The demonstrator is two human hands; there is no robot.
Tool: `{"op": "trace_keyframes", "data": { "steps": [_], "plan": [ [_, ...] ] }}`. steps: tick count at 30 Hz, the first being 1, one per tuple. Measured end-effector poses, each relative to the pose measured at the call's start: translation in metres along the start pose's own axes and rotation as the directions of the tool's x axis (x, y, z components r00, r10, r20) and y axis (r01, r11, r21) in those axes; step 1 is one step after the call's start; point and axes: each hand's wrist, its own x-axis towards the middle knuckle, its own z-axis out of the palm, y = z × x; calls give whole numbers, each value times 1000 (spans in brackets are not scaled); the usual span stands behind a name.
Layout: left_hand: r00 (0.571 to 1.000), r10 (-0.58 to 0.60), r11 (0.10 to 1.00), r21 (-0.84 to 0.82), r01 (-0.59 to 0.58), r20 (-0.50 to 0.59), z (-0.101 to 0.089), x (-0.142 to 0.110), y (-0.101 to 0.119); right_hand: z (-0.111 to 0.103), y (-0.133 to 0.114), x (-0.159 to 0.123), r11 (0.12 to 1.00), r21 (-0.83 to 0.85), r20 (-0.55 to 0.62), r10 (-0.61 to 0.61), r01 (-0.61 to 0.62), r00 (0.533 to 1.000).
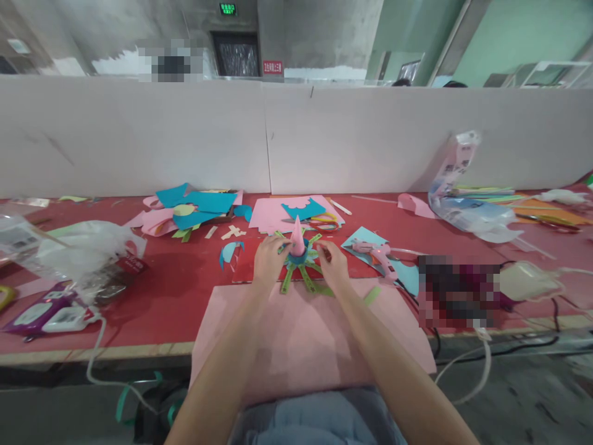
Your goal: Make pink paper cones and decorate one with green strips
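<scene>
A paper craft piece stands on the red table: a pink cone (297, 238) rising from a blue ring (296, 261), with green strips (308, 281) fanning out around it. My left hand (269, 259) is curled against its left side, fingers pinching a green strip. My right hand (332, 262) is on its right side, fingers pinched on another green strip. Both forearms reach out over a large pink sheet (306, 337) that hangs over the table's front edge.
A pink glue gun (377, 253) lies right of my hands on a blue sheet. Blue and pink paper scraps (194, 207) and scissors (324, 220) lie behind. Plastic bags (78, 253) are at the left, a paper pack (467, 204) at the right. A grey partition (185, 133) backs the table.
</scene>
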Motion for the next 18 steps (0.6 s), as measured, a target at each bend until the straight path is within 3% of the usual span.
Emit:
{"op": "trace_keyframes", "data": {
  "steps": [3,6,18],
  "plan": [
    [992,-44,998,-52,38,-119,-2,0,3,1,6,1,998,-6,-25,68,-68,997],
    [982,-89,994,-78,76,-166,1,2,5,2,8,0,997,-1,-2,83,-83,997],
    [992,-124,992,-42,123,-19,28,4,-1,4,4,0,998,-31,61,53,-51,997]
  ]
}}
